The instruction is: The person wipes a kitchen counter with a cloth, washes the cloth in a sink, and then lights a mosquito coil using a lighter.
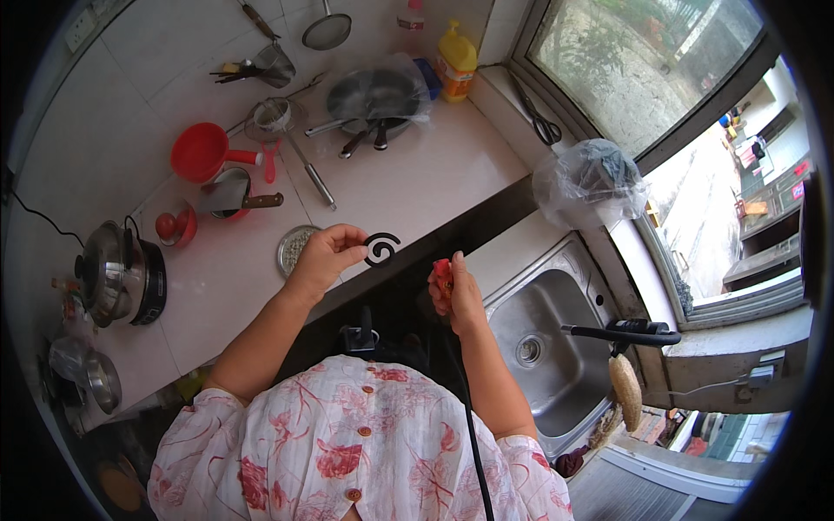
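Note:
My left hand point(332, 255) pinches a dark mosquito coil point(382, 250) by its outer edge, between thumb and fingers. To its right, my right hand point(459, 293) is closed around a small red lighter point(443, 273), with the thumb along its side. The coil and the lighter are apart, and no flame is visible. Just behind my left hand, a round metal dish point(293, 246) with a perforated or patterned pale inside rests on the counter, partly hidden by the hand.
A steel sink point(554, 345) lies at the right. On the counter point(404, 176) stand a cleaver point(238, 198) across a bowl, a red ladle point(199, 154), a bagged wok point(374, 94) and an electric pot point(114, 273). Large scissors point(544, 127) lie on the sill.

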Demonstrator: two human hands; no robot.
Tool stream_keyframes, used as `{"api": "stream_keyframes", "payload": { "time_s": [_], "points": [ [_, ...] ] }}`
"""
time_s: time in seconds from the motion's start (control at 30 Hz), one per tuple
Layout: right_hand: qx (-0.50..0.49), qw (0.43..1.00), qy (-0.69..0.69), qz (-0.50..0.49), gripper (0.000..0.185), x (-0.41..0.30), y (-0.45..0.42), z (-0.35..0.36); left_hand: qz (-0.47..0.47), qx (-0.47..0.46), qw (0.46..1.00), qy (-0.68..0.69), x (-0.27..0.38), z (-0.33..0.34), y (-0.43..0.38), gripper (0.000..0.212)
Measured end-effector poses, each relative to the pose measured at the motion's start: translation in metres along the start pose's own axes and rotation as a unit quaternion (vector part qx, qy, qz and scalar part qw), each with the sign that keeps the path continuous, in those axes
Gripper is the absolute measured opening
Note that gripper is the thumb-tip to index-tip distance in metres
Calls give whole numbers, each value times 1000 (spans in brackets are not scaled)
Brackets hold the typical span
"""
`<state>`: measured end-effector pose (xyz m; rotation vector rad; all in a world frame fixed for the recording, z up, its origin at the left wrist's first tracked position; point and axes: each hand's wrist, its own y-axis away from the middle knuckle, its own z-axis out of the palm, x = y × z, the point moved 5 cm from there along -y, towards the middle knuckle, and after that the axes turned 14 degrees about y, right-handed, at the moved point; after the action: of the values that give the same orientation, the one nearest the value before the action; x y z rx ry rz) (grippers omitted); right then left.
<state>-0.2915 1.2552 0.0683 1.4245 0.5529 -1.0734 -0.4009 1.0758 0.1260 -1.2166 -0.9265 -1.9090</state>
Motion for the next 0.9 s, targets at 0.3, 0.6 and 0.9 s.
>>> {"api": "stream_keyframes", "payload": {
  "time_s": [0.3, 0.6, 0.9],
  "points": [
    [-42, 998, -37, -16, 58, 1, -2, 8, 12, 13, 1000, -5, -2, -11, 2, 18],
    [27, 996, -51, -68, 48, 9, 7, 3, -84, 178, 980, 33, -38, -154, 2, 19],
    [147, 985, -87, 14, 50, 58, 30, -3, -124, 247, 959, 57, -89, -247, 6, 24]
  ]
}}
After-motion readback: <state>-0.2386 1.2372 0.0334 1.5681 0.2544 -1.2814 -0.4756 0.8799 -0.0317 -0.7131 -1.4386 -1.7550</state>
